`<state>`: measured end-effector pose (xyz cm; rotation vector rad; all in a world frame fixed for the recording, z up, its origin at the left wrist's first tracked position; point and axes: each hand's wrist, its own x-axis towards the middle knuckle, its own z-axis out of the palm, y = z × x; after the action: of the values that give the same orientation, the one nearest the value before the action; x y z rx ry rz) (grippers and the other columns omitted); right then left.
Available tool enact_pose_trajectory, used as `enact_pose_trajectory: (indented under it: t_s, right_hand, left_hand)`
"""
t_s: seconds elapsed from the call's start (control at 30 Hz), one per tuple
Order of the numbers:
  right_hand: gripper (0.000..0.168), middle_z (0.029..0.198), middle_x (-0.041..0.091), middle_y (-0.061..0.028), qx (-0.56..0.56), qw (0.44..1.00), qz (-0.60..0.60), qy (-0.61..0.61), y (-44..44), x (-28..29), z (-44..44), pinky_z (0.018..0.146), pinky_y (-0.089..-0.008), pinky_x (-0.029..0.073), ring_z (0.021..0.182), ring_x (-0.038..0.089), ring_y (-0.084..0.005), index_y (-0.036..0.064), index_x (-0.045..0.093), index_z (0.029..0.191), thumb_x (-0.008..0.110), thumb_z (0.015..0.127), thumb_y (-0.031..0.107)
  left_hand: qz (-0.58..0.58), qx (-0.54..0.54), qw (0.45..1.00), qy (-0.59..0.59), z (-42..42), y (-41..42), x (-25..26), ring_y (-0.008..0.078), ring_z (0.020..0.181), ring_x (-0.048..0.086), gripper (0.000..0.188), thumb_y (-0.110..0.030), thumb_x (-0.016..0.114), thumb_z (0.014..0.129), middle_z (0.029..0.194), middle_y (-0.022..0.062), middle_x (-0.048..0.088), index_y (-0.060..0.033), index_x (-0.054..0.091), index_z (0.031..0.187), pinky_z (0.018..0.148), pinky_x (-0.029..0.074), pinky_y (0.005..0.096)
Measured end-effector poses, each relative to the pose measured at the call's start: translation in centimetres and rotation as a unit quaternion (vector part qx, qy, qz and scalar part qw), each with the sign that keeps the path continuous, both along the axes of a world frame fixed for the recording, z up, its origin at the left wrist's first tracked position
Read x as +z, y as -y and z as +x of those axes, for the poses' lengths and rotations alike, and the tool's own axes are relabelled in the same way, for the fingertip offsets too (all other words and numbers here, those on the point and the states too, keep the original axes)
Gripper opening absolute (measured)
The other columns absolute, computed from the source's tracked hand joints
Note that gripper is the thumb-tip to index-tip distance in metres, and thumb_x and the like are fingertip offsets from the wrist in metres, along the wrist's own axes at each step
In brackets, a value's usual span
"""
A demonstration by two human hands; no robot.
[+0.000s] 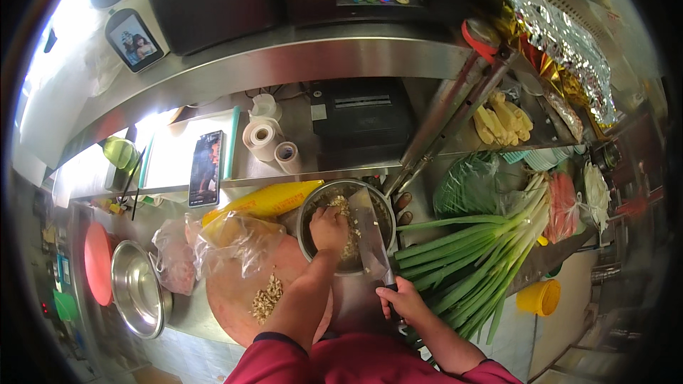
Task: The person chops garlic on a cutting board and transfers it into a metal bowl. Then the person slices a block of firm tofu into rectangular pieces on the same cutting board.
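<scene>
My right hand grips the dark handle of a cleaver, whose broad blade lies tilted over the right side of a round metal pot. Inside the pot, my left hand reaches down at pale chopped bits; its fingertips are partly hidden, so I cannot tell whether it holds any. Some of the bits stick to the blade. On the round cutting board, left of the pot and partly under my left forearm, lies a small pile of the same chopped bits.
Long green onions lie to the right. A metal bowl, a red round lid or board, plastic bags and a yellow package are at the left. A shelf above holds a phone, paper rolls and a black machine.
</scene>
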<state>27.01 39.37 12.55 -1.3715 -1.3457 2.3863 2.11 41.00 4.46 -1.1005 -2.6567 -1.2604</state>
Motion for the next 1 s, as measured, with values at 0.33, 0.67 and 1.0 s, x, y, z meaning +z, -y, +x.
enact_pose_trajectory:
  t_s: [0.33,0.67,1.0]
  right_hand:
    - [0.017,0.067,0.057,-0.0029,-0.010,1.000,-0.025,-0.003,0.4,1.0,0.2,0.047,-0.0312,0.049,0.051,0.056,-0.0144,0.005,0.052,0.095,0.065,0.094,0.016]
    - [0.025,0.067,0.059,-0.0034,0.005,1.000,-0.021,-0.021,0.3,1.5,0.5,0.048,-0.0292,0.048,0.053,0.057,-0.0140,0.003,0.055,0.102,0.068,0.093,0.022]
    - [0.030,0.066,0.060,-0.0043,0.008,0.999,0.031,0.018,0.5,-0.4,0.0,0.046,-0.0293,0.047,0.052,0.058,-0.0142,0.003,0.053,0.099,0.071,0.091,0.025]
  left_hand:
    - [-0.116,-0.038,0.988,-0.093,0.8,0.1,-0.5,0.0358,0.096,0.059,0.014,-0.019,0.060,0.087,0.096,0.0119,0.062,-0.0082,0.066,0.092,0.085,0.046,0.0494]
    - [-0.070,0.015,0.996,-0.060,1.4,-0.8,0.3,0.0364,0.097,0.059,0.018,-0.024,0.061,0.088,0.098,0.0133,0.063,-0.0088,0.070,0.089,0.085,0.046,0.0498]
    - [0.082,-0.034,0.996,-0.014,4.3,-0.8,4.8,0.0392,0.108,0.058,0.025,-0.022,0.061,0.092,0.118,0.0184,0.063,-0.0057,0.071,0.108,0.096,0.043,0.0497]
